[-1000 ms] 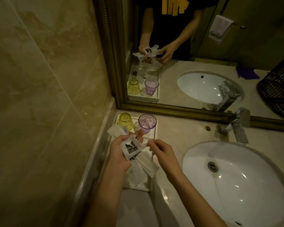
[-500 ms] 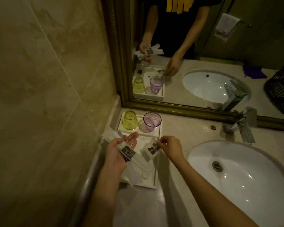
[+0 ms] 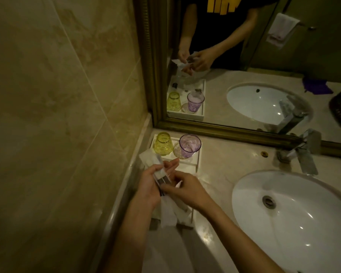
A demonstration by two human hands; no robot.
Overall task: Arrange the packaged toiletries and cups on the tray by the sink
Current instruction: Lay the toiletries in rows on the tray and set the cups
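A white tray [image 3: 197,164] lies on the counter left of the sink. At its far end a yellow cup [image 3: 163,143] stands upside down beside an upright purple cup [image 3: 189,146]. My left hand [image 3: 149,187] grips a bundle of white packaged toiletries [image 3: 158,168] with dark labels, held above the tray's near half. My right hand [image 3: 187,191] meets the bundle from the right, its fingers pinching a packet against it. More white packets [image 3: 168,215] hang below my hands over the tray's near end.
A white oval sink [image 3: 291,217] fills the right, with a chrome faucet [image 3: 305,152] behind it. A gold-framed mirror [image 3: 244,133] runs along the back. A marble wall [image 3: 57,115] closes the left side. Bare counter lies between tray and sink.
My right hand has come back left from the tray's right edge and joined my left hand at the bundle. The left hand's fingers have closed more around the packets.
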